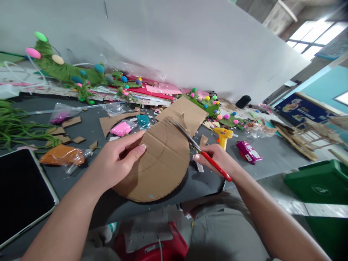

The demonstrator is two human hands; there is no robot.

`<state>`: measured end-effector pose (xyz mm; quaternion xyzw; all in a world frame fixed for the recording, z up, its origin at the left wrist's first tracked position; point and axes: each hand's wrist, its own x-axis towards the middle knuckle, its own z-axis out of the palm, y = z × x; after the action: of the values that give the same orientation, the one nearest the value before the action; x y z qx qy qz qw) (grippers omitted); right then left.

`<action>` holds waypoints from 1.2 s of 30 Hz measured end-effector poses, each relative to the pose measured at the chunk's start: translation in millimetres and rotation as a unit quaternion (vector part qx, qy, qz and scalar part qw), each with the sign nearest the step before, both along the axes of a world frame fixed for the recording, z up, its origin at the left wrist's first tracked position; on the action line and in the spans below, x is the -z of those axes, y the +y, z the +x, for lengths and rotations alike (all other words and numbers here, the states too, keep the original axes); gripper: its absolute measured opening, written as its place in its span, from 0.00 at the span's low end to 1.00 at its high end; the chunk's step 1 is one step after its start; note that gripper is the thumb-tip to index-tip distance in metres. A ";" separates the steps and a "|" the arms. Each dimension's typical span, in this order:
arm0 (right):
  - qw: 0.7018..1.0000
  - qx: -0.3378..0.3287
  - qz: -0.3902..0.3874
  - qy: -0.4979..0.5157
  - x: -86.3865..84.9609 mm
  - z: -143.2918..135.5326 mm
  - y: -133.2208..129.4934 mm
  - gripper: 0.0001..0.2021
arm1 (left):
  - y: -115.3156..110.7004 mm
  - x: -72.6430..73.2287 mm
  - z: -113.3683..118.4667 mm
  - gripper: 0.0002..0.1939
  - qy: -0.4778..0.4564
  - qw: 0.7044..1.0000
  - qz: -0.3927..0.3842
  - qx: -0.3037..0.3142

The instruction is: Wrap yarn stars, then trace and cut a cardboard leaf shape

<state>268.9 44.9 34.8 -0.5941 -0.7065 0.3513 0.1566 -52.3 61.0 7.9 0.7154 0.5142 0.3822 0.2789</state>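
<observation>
A round piece of brown cardboard (pixel 160 166) with a curved line drawn on it is held over the front of the table. My left hand (pixel 123 157) grips its left side, thumb on top and the other fingers partly hidden beneath. In my right hand (pixel 213 157) is a pair of scissors (pixel 202 152) with red handles. Their blades lie at the upper right edge of the disc, pointing up and left. Behind the blades rests a flat cardboard sheet (pixel 195 112), and a curved cardboard strip (pixel 108 125) lies left of the disc.
A yellow glue gun (pixel 223 136) and a purple packet (pixel 248 151) lie to the right. Orange (pixel 62 155) and pink (pixel 121 128) bags lie left, near a tablet (pixel 24 192). Green crafts with pompoms (pixel 65 70) line the back. A green bin (pixel 318 181) stands right.
</observation>
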 end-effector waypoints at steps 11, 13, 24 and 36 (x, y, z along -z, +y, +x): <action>0.999 -0.018 -0.036 -0.036 -9.7 -4.3 -3.9 0.29 | 2.1 6.3 2.5 0.24 -0.008 0.999 0.009 0.038; 0.999 0.012 -0.020 -0.038 -9.5 -6.3 -3.0 0.30 | 3.2 6.4 2.6 0.23 -0.016 0.999 0.023 0.033; 0.997 -0.064 -0.033 -0.027 -5.3 7.6 0.4 0.25 | 4.7 11.0 1.7 0.22 -0.025 0.999 0.038 0.011; 0.999 -0.001 -0.017 -0.040 -4.4 4.9 2.0 0.31 | 6.1 7.3 -0.8 0.24 0.003 1.000 0.005 0.002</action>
<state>273.8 46.9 39.2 -0.6091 -0.7070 0.3394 0.1181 -53.1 67.0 0.6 0.7190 0.5116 0.3822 0.2742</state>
